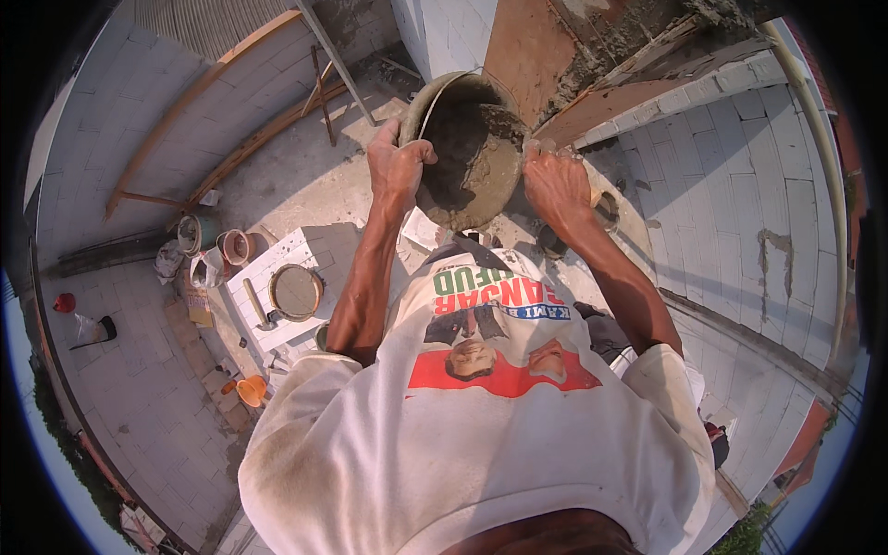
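Observation:
In front of me I hold a grey bucket [470, 153] with wet mortar inside, tilted beside mortar-smeared wooden formwork [523, 55] at the top of the view. My left hand [396, 166] grips the bucket's left side, thumb over the rim. At the opposite side, my right hand [558, 185] has its fingers curled on the rim. A wire handle runs over the bucket. Beneath my left forearm, a round container of grey mortar [296, 292] and a long-handled tool [254, 305] lie on white blocks [277, 254].
Several buckets [236, 247] and an orange container [252, 391] sit low at the left. Timber boards [185, 83] run along white block walls [694, 176]. A diagonal metal prop [338, 65] rises near the top left, and a pale pipe [809, 111] runs down the right.

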Demonstrator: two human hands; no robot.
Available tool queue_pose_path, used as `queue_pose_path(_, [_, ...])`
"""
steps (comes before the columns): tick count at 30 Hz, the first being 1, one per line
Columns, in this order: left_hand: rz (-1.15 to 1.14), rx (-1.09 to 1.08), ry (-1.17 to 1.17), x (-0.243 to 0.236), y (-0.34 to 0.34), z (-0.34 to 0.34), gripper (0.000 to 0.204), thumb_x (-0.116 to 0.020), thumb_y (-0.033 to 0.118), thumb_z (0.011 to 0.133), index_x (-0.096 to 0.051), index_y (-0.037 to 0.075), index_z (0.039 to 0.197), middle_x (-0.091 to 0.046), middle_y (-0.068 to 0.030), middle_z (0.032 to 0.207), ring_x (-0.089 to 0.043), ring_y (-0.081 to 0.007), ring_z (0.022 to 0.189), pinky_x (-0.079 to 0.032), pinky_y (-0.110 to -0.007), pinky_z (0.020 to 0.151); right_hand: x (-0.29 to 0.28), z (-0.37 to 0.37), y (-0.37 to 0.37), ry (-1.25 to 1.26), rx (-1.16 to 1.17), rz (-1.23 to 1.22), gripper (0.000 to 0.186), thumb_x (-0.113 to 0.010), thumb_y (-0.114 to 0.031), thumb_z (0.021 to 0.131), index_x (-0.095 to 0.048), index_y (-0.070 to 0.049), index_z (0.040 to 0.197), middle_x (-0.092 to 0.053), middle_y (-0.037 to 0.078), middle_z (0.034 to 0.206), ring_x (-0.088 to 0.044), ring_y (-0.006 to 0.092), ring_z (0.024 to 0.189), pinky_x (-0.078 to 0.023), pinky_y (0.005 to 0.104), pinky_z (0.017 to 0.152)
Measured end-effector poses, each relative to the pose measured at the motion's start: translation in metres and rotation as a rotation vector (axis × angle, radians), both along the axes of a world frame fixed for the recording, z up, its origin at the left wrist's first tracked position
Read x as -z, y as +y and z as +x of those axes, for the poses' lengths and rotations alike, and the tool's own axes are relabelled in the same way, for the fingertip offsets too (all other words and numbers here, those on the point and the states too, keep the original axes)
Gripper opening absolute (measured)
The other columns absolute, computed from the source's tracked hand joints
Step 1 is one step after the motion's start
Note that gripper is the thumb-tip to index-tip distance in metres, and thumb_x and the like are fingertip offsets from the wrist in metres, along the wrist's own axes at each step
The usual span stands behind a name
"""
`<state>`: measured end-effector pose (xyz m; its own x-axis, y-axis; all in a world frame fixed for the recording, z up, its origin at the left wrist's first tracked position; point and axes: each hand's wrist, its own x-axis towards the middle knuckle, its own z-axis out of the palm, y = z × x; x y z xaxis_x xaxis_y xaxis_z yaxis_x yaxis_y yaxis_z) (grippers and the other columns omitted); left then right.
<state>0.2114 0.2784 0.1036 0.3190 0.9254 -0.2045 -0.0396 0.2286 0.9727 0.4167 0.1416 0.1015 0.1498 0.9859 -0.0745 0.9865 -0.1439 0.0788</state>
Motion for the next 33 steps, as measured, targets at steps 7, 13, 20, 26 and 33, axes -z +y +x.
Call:
queue_pose_path(7, [0.097, 0.079, -0.084, -0.011, 0.017, 0.003, 0.044, -0.061, -0.009, 0.064, -0.068, -0.007, 0.107, -0.065, -0.0038, 0.09, -0.058, -0.0124, 0.078, -0.047, -0.023, 0.069, 0.042, 0.017, 0.012, 0.144, -0.199, 0.082, 0.043, -0.067, -0.006, 0.079, -0.067, 0.002, 0.121, -0.074, 0.021, 0.089, -0.074, 0.0383, 0.085, -0.061, 0.0472, 0.072])
queue_pose_path(13, [0.109, -0.04, -0.02, 0.006, 0.014, -0.01, 0.035, -0.062, -0.007, 0.064, -0.067, -0.006, 0.099, -0.062, -0.0029, 0.083, -0.056, -0.0108, 0.073, -0.048, -0.023, 0.065, 0.003, 0.012, 0.0, 0.037, -0.399, 0.258, 0.025, -0.064, -0.01, 0.084, -0.072, -0.001, 0.106, -0.074, 0.018, 0.082, -0.076, 0.0312, 0.087, -0.061, 0.0419, 0.068])
queue_pose_path(20, [0.383, -0.107, 0.067, 0.011, -0.013, -0.011, 0.018, -0.064, 0.0, 0.063, -0.06, -0.001, 0.081, -0.056, 0.0013, 0.076, -0.047, -0.0104, 0.069, -0.04, -0.024, 0.06, -0.023, 0.019, 0.004, 0.117, -0.007, -0.066, 0.021, -0.063, -0.01, 0.084, -0.073, 0.004, 0.097, -0.073, 0.026, 0.08, -0.076, 0.0374, 0.082, -0.06, 0.0474, 0.072])
queue_pose_path(26, [0.303, -0.045, -0.103, 0.001, -0.009, -0.018, 0.016, -0.064, 0.0, 0.061, -0.058, 0.0, 0.077, -0.054, 0.002, 0.074, -0.044, -0.0092, 0.067, -0.039, -0.024, 0.059, -0.02, 0.043, 0.032, 0.699, -0.012, -0.345, 0.025, -0.066, -0.014, 0.079, -0.065, 0.008, 0.09, -0.06, 0.031, 0.07, -0.065, 0.0409, 0.069, -0.05, 0.0498, 0.072])
queue_pose_path(33, [0.119, -0.028, -0.207, 0.004, 0.0, -0.025, 0.025, -0.06, -0.004, 0.065, -0.064, -0.005, 0.089, -0.058, -0.0004, 0.074, -0.052, -0.0077, 0.066, -0.043, -0.023, 0.058, 0.015, 0.02, 0.023, 0.887, -0.035, -0.224, 0.04, -0.066, -0.022, 0.08, -0.071, 0.005, 0.109, -0.068, 0.032, 0.081, -0.071, 0.0432, 0.082, -0.054, 0.0498, 0.084])
